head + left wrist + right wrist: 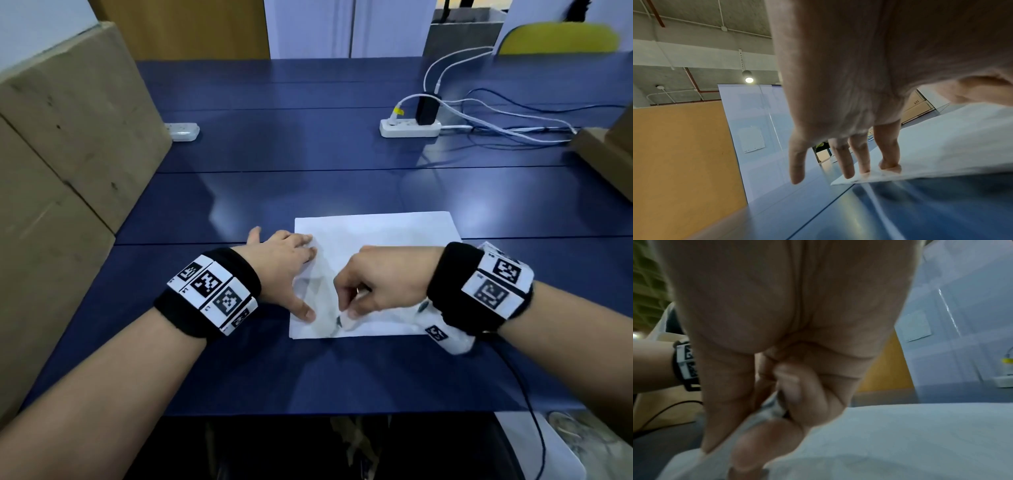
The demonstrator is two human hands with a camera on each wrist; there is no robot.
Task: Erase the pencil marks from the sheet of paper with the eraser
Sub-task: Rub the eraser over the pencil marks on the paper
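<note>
White and slightly creased, the sheet of paper (pixel 376 246) lies flat on the dark blue worktop (pixel 308 164), near its front edge. The left hand (pixel 281 263) holds down the sheet's left edge, its fingers (pixel 889 165) straight and spread, tips pressing on the paper. The right hand (pixel 380 284) curls over the sheet's near edge, fingers (pixel 764 449) bunched together, tips down at a small dark smudge; whether they pinch the eraser cannot be told, since blur hides it.

Bare forearms; black wristbands (pixel 209 294) both wrists, white tiles with black square-code markers (thin black cable, right side).
</note>
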